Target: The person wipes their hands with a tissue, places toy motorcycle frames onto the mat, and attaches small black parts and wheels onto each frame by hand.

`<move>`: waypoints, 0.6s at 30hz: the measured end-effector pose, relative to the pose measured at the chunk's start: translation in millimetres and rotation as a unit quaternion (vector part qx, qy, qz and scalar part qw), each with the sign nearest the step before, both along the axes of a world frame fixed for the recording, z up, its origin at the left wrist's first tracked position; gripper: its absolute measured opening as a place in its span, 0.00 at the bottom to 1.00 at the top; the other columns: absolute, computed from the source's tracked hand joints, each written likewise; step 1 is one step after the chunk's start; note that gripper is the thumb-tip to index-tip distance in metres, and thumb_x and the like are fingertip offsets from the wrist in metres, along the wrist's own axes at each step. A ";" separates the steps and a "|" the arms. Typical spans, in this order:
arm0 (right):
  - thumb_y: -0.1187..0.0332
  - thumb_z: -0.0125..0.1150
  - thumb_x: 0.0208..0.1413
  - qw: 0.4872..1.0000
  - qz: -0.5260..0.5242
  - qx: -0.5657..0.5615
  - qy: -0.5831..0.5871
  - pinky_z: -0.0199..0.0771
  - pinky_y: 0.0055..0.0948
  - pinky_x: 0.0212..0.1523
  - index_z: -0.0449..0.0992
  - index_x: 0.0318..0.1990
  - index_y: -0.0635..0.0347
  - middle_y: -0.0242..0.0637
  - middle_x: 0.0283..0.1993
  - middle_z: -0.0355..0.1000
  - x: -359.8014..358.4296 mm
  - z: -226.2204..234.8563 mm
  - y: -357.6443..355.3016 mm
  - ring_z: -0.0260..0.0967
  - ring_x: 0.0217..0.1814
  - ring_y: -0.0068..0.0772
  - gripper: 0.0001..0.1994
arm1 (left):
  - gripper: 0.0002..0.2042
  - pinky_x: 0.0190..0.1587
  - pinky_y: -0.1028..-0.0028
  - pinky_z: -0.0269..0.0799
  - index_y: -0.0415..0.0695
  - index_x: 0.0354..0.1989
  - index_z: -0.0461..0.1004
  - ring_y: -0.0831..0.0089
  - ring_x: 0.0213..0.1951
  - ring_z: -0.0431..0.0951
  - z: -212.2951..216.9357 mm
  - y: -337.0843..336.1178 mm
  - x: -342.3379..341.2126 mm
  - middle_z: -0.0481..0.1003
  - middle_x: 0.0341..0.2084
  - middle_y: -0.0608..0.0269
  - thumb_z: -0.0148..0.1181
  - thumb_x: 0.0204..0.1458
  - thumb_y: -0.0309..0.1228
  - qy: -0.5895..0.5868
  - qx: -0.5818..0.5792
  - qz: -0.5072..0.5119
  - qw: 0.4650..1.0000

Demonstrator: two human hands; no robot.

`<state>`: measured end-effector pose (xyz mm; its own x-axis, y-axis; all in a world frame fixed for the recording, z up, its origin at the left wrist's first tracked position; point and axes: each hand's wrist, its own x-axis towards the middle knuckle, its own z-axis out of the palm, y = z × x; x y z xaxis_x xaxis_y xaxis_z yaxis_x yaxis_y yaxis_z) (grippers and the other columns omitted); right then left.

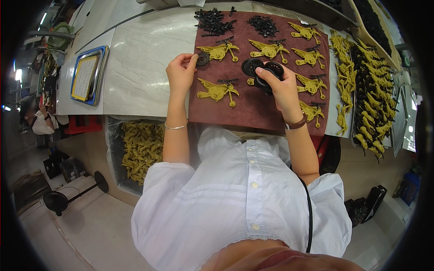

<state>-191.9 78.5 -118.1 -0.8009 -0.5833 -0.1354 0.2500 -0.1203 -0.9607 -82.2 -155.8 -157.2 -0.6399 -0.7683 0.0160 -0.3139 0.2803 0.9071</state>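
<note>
Between the thumb and fingertips of my left hand [181, 74] is a small black wheel [203, 58], at the left edge of the brown cloth mat [246, 110]. My right hand [281, 90] grips several black spoked wheels [252, 67] over the middle of the mat. Yellow-green toy motorcycle frames [217, 91] lie around both hands in rough rows, most with a thin black piece [227, 81] beside the upper edge. One frame beneath the right hand is largely hidden by the wheels.
Two heaps of small black parts [214, 23] sit at the mat's far edge. More yellow-green frames [346, 67] and a loaded tray [375, 104] stand at the right. A bag of yellow pieces [142, 149] is below the table, and a blue-edged tray [90, 74] lies far left.
</note>
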 end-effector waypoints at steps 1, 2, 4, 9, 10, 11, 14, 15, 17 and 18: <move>0.71 0.65 0.49 1.000 0.005 0.000 -0.004 0.70 0.18 0.29 0.76 0.32 0.67 0.28 0.26 0.72 -0.2 -0.3 0.6 0.69 0.27 0.16 0.08 | 0.10 0.22 0.83 0.69 0.36 0.33 0.78 0.83 0.21 0.75 2.4 0.6 0.4 0.77 0.19 0.65 0.63 0.51 0.32 -0.001 0.000 -0.001 1.000; 0.71 0.65 0.49 1.000 0.012 -0.001 -0.008 0.70 0.18 0.30 0.76 0.32 0.67 0.28 0.26 0.72 0.0 -0.5 0.7 0.69 0.27 0.16 0.08 | 0.10 0.23 0.82 0.69 0.36 0.33 0.78 0.82 0.21 0.75 4.9 1.2 1.6 0.77 0.19 0.65 0.63 0.51 0.32 -0.001 0.000 -0.002 1.000; 0.71 0.65 0.49 1.000 0.012 -0.003 -0.006 0.71 0.18 0.30 0.76 0.32 0.67 0.28 0.26 0.71 0.6 0.8 0.3 0.69 0.27 0.16 0.08 | 0.10 0.23 0.82 0.69 0.36 0.33 0.78 0.81 0.20 0.75 6.2 0.7 3.6 0.76 0.18 0.65 0.63 0.51 0.32 -0.002 0.000 -0.003 1.000; 0.71 0.65 0.50 1.000 0.006 -0.005 -0.006 0.71 0.19 0.30 0.76 0.32 0.67 0.27 0.27 0.71 3.2 -0.9 -0.2 0.69 0.27 0.16 0.08 | 0.09 0.26 0.83 0.70 0.37 0.37 0.78 0.82 0.26 0.76 11.4 9.5 4.3 0.79 0.28 0.63 0.63 0.51 0.29 -0.015 -0.270 -0.023 0.962; 0.70 0.66 0.49 1.000 0.008 -0.001 -0.001 0.70 0.18 0.30 0.76 0.33 0.67 0.26 0.27 0.71 4.0 -3.3 -0.9 0.68 0.27 0.15 0.08 | 0.09 0.26 0.83 0.70 0.37 0.37 0.78 0.82 0.26 0.76 15.5 15.4 1.9 0.79 0.28 0.63 0.63 0.51 0.29 -0.015 -0.270 -0.025 0.962; 0.70 0.66 0.49 1.000 0.009 0.003 0.005 0.68 0.17 0.30 0.76 0.33 0.66 0.25 0.27 0.71 4.4 -5.8 -0.8 0.67 0.27 0.14 0.08 | 0.09 0.29 0.83 0.71 0.37 0.38 0.78 0.82 0.29 0.77 22.0 23.8 -2.1 0.78 0.30 0.62 0.63 0.52 0.28 0.016 -0.161 -0.047 0.986; 0.70 0.66 0.49 0.998 0.010 0.042 0.034 0.65 0.16 0.29 0.76 0.33 0.66 0.24 0.27 0.71 3.3 -12.9 -0.4 0.64 0.27 0.12 0.09 | 0.10 0.38 0.80 0.73 0.35 0.41 0.76 0.81 0.34 0.77 46.5 54.3 -8.9 0.78 0.36 0.61 0.62 0.52 0.25 0.077 0.056 -0.128 0.987; 0.70 0.66 0.49 0.998 0.011 0.042 0.034 0.65 0.16 0.29 0.76 0.33 0.66 0.24 0.27 0.71 4.2 -12.0 -1.4 0.64 0.27 0.12 0.09 | 0.11 0.39 0.80 0.73 0.35 0.43 0.75 0.80 0.36 0.77 53.0 61.9 -9.6 0.77 0.37 0.61 0.62 0.51 0.24 0.083 0.107 -0.197 0.971; 0.69 0.66 0.49 0.999 0.008 0.030 0.043 0.62 0.15 0.28 0.77 0.33 0.65 0.23 0.26 0.70 5.9 -9.5 -3.2 0.62 0.28 0.11 0.09 | 0.13 0.41 0.79 0.75 0.36 0.45 0.73 0.77 0.40 0.77 58.3 72.6 -13.4 0.76 0.40 0.62 0.63 0.50 0.22 0.097 0.175 -0.263 0.944; 0.69 0.66 0.49 0.999 0.007 0.030 0.042 0.62 0.15 0.28 0.77 0.33 0.65 0.23 0.26 0.70 5.6 -10.3 -2.9 0.62 0.28 0.11 0.09 | 0.13 0.41 0.79 0.75 0.36 0.45 0.73 0.77 0.40 0.77 56.4 72.8 -14.6 0.76 0.40 0.62 0.63 0.50 0.22 0.097 0.175 -0.264 0.944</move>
